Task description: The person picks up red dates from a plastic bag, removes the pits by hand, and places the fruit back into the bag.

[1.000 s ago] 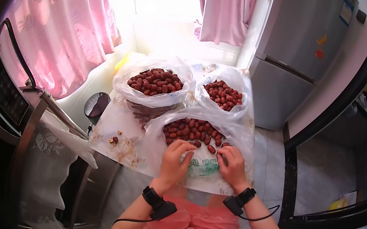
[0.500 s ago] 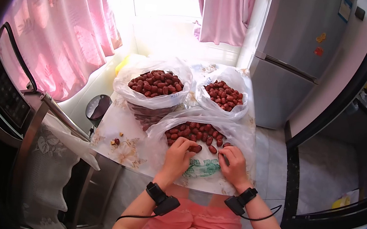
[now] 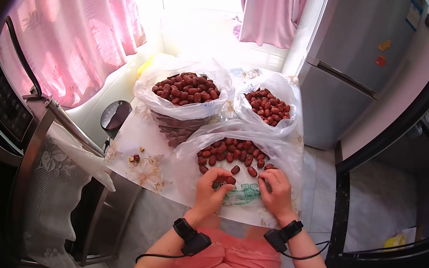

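Observation:
Red dates (image 3: 231, 149) lie loose in the mouth of a white plastic bag (image 3: 184, 170) spread flat at the table's near edge. My left hand (image 3: 210, 192) has its thumb and index finger closed around one date (image 3: 230, 180), above the green print on the bag. Beside it, my right hand (image 3: 276, 193) is curled over the bag, thumb and index finger slightly apart, with no date visible between them. Single dates (image 3: 252, 171) lie just beyond its fingertips. One date (image 3: 270, 167) is partly behind its knuckles.
Two bags full of dates stand behind, a large one (image 3: 145, 91) at left and a smaller one (image 3: 288, 124) at right. Scraps and a date (image 3: 136, 157) lie on the flowered tablecloth (image 3: 154, 177). A refrigerator (image 3: 334, 105) stands at right, an appliance (image 3: 8, 105) at left.
My left hand has drawn slightly back and right, with a date now showing between its fingertips. My right hand has barely moved. The view has shifted a little.

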`<state>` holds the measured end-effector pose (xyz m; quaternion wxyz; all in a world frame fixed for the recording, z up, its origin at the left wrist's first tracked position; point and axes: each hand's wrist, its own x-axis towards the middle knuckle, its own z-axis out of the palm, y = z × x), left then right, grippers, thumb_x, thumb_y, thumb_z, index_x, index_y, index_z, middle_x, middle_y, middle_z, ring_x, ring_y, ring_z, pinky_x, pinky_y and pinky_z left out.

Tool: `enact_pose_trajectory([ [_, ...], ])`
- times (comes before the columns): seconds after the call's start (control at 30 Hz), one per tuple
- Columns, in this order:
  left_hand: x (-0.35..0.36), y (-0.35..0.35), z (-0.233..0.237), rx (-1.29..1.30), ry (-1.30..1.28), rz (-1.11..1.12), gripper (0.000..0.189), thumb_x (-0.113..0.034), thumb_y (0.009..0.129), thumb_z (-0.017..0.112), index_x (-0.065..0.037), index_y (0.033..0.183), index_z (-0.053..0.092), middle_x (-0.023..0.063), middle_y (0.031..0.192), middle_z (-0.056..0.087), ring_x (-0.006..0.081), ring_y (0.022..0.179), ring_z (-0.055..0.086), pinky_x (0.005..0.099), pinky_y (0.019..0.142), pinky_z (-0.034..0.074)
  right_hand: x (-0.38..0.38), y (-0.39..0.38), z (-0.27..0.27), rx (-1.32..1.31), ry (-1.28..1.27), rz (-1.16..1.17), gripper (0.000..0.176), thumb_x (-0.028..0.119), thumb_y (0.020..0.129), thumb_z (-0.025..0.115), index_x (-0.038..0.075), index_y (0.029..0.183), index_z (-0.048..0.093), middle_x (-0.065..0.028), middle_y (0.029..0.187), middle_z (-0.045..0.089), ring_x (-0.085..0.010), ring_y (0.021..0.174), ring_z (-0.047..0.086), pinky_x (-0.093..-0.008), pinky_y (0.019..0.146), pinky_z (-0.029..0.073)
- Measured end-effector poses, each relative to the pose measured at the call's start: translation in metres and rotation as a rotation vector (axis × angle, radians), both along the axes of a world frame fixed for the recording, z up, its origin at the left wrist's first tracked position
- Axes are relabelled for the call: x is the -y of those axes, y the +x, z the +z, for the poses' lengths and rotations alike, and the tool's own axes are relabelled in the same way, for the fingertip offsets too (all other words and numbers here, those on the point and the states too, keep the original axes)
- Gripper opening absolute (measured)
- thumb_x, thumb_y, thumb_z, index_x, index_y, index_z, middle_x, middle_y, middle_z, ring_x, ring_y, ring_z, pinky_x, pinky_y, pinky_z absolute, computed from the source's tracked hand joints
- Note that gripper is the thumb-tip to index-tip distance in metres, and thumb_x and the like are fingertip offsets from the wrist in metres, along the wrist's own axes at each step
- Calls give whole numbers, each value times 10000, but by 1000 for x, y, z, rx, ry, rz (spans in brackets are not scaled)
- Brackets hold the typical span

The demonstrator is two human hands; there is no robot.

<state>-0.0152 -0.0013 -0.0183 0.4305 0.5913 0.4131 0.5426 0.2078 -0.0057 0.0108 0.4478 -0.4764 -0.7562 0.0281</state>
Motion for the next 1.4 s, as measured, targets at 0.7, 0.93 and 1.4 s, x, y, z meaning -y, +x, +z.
enact_pose_trajectory([
  [0.7,4,8,19,-296,157,44,262,-7,812,786,-26,1043,663,108,951,674,280,883,703,374,792,555,0,0,3,81,18,40,276,28,847,757,52,1116,703,-112,1054,705,-347,1014,643,-461,935,500],
  [0.93,3,8,16,-408,268,48,347,-29,815,811,-56,1145,709,104,1091,662,264,953,702,368,817,563,3,1,2,16,23,10,242,49,880,751,48,1114,691,-129,982,687,-357,954,641,-466,879,501],
  [1.4,-3,10,12,-496,442,-14,264,-118,771,850,-109,1017,756,46,1048,680,288,1037,620,440,911,468,5,5,4,66,-40,247,307,176,812,864,67,1069,737,-102,982,713,-313,961,675,-424,856,543],
])
